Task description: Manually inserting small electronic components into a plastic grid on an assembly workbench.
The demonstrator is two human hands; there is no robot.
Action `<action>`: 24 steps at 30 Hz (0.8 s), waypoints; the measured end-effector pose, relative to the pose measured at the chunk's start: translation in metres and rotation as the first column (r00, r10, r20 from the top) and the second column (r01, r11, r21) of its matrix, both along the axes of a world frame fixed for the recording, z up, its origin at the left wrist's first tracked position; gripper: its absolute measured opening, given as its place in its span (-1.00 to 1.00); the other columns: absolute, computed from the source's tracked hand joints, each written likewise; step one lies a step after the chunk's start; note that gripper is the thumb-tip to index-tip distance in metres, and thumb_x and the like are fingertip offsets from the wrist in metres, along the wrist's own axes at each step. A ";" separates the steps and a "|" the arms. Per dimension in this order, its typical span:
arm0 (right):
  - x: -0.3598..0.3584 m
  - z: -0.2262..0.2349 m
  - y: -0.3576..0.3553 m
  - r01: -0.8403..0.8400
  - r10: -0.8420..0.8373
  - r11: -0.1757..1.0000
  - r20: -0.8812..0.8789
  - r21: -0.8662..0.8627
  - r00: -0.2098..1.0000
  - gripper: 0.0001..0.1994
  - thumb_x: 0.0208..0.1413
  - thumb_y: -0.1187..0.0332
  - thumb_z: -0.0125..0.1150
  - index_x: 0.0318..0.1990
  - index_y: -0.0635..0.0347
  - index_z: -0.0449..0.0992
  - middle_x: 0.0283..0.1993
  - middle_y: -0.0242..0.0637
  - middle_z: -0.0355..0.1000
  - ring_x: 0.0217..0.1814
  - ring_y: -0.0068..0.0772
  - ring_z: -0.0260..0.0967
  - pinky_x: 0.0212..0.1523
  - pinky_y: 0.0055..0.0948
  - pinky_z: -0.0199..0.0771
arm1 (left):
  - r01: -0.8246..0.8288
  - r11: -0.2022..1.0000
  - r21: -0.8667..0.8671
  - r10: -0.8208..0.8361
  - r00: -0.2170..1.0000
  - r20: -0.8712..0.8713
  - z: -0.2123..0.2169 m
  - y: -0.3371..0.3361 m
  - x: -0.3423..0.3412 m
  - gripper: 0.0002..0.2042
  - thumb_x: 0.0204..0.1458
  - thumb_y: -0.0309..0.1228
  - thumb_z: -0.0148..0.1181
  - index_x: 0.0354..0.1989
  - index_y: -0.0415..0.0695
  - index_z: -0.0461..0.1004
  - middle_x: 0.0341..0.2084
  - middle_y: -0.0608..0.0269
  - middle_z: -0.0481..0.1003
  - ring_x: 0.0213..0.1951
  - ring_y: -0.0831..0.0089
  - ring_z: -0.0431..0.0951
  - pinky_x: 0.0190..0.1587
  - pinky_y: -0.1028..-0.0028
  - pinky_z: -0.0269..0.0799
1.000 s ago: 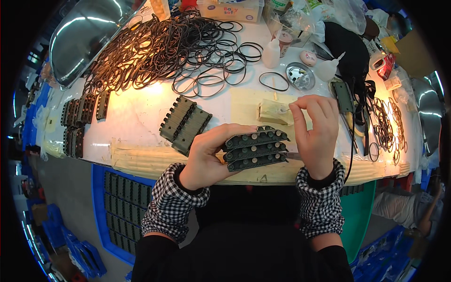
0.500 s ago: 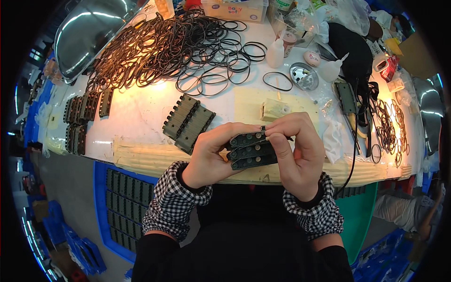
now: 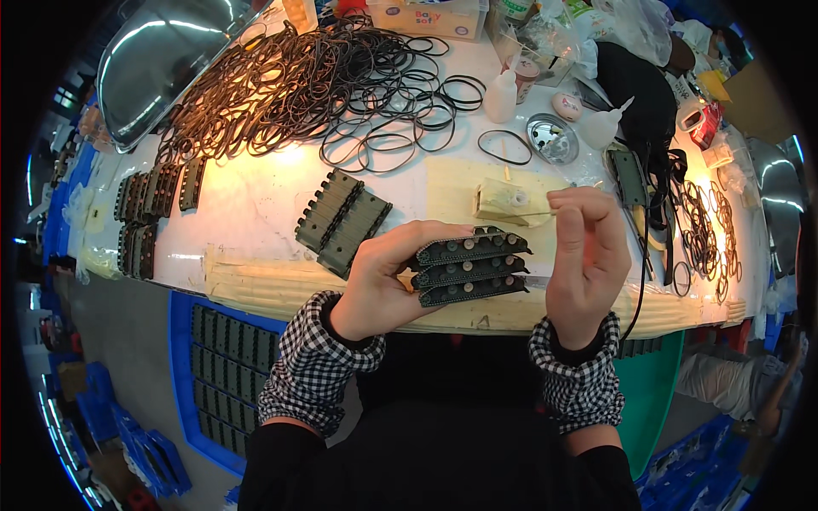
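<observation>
My left hand (image 3: 382,268) is closed round a stack of dark green ribbed plastic pieces (image 3: 467,271), their long edges bearing rows of round studs or wheels. The pieces lie one above another, with pointed ends toward the right. My right hand (image 3: 590,255) is off the stack, to its right, with thumb and fingers drawn together. A thin, pale sliver shows by its fingertips, too fine to name. Beyond the hands a pale yellowish block (image 3: 498,200) rests on a yellow sheet (image 3: 447,183). Left of it lie more green ribbed pieces (image 3: 341,223), side by side.
A heap of black rubber loops (image 3: 290,94) covers the far left. More green pieces (image 3: 149,196) stand at the left. White squeeze bottles (image 3: 500,98) and a round metal dish (image 3: 551,138) are at the back right. Below the padded edge (image 3: 256,281) sits a blue tray (image 3: 183,375).
My right hand has let go of the stack's right end and moved right, baring the pointed ends. My left hand holds the stack in the same place.
</observation>
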State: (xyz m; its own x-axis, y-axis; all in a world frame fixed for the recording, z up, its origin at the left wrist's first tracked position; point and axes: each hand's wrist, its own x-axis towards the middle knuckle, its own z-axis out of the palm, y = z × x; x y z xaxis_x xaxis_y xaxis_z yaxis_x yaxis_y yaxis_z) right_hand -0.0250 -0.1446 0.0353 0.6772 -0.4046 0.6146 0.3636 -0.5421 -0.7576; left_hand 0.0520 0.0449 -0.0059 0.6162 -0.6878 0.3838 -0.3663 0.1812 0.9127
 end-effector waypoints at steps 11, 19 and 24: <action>0.005 0.003 -0.022 0.189 -0.204 0.854 0.022 -0.485 0.979 -0.94 0.03 0.54 0.26 -0.36 0.24 0.48 -0.30 -0.26 0.47 -0.23 -0.24 0.33 -0.17 -0.34 0.30 | 0.026 0.999 0.025 -0.025 0.999 -0.022 0.002 0.002 0.000 -0.50 -0.15 -0.59 0.44 0.03 -0.33 0.43 -0.05 0.03 0.52 -0.03 0.37 0.56 0.05 0.43 0.46; -0.011 0.010 0.016 -0.260 0.252 0.963 -0.109 -0.066 0.962 -0.95 0.06 0.51 0.26 -0.37 0.23 0.50 -0.30 -0.25 0.49 -0.22 -0.28 0.36 -0.18 -0.41 0.35 | 0.030 0.999 -0.010 -0.030 0.999 -0.025 0.001 0.001 0.000 -0.52 -0.15 -0.57 0.45 0.00 -0.31 0.44 -0.05 0.03 0.52 -0.04 0.37 0.56 0.04 0.42 0.47; -0.010 0.005 0.020 -0.278 0.266 0.955 -0.115 -0.106 0.957 -0.94 0.04 0.51 0.27 -0.37 0.23 0.50 -0.29 -0.25 0.49 -0.21 -0.26 0.37 -0.17 -0.38 0.36 | 0.016 1.000 -0.006 -0.016 1.000 -0.025 -0.001 0.001 0.000 -0.52 -0.15 -0.56 0.45 0.00 -0.29 0.44 -0.04 0.03 0.51 -0.05 0.37 0.55 0.03 0.42 0.47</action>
